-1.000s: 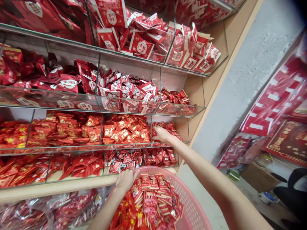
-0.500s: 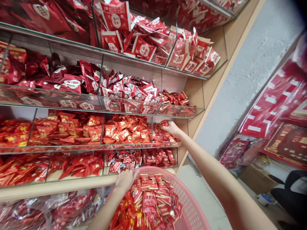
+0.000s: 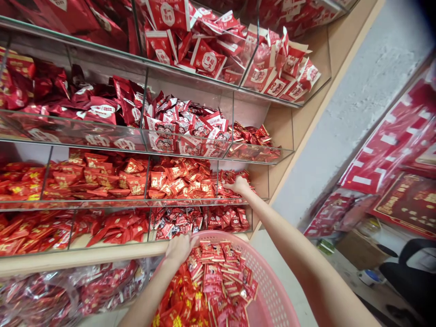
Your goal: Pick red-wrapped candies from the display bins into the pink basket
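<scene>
My left hand [image 3: 180, 247] is closed over the near-shelf rim of a round pink plastic basket [image 3: 269, 265] with a perforated wall. Inside it, red packets with pale edges [image 3: 214, 274] lie on the right, and shiny red-and-gold packets [image 3: 184, 299] on the left. My right hand [image 3: 239, 186] reaches into the right-end compartment of the shelf's second row from the bottom. It touches small red packets [image 3: 225, 177] there. Its thumb is stretched out to the left; the other fingers are partly hidden, and no held packet shows.
Clear dividers and front panels split the shelves [image 3: 190, 200] into compartments of red packets. Plastic bags of packets [image 3: 68, 290] lie under the bottom ledge. A grey wall [image 3: 327, 131], hanging red packaging [image 3: 378, 150], a cardboard box [image 3: 359, 247] and a black chair [image 3: 413, 268] are on the right.
My right hand has lowered into the small packets; the red packet at its fingertips before no longer shows there. My left hand stays on the basket rim. The view has shifted slightly.
</scene>
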`<state>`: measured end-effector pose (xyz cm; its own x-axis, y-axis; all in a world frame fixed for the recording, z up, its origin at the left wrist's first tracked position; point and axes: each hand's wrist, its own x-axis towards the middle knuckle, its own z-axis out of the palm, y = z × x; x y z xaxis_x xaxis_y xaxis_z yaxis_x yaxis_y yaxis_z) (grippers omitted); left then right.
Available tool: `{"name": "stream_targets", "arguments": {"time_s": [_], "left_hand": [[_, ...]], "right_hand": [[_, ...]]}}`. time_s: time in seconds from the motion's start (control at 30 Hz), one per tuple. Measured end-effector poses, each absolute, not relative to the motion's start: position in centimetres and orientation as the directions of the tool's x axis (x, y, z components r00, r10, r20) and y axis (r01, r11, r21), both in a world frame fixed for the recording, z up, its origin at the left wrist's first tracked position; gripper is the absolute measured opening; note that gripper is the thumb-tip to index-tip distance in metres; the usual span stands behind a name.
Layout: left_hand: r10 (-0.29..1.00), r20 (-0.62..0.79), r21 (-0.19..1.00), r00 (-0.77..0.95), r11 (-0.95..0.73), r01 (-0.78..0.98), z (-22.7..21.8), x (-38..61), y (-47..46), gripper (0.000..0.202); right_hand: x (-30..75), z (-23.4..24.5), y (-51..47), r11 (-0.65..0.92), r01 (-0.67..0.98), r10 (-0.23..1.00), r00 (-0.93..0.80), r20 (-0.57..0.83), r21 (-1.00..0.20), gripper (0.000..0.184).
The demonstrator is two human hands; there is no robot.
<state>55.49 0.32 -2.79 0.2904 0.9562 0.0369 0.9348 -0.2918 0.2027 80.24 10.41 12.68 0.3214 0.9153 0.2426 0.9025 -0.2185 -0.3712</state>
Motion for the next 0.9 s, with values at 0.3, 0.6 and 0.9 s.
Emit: {"name": "stream_targets", "arguments": {"time_s": [0.3,0.6,0.9], "left_hand": [[0.955,0.014,0.176,0.298,-0.295,0.939,-2.7,55.5,0.5,0.061],[0.954,-0.001,0.157,0.3,-0.297,0.942,-2.8,55.6,0.5,0.063],[0.954,-0.011,0.128,0.3,-0.296,0.947,-2.8,55.7,0.6,0.063]], "right_hand": [[81.4,13.6,9.1,-0.202,0.828,0.917,0.348,0.197,-0.523,0.05],[80.8,12.8,-4.6,0.358,0.655,0.932,-0.208,0.297,-0.665,0.044],[80.6,-0.4,-14.2,0.406,0.807,0.858,-0.499,-0.127,-0.428,0.05]]}}
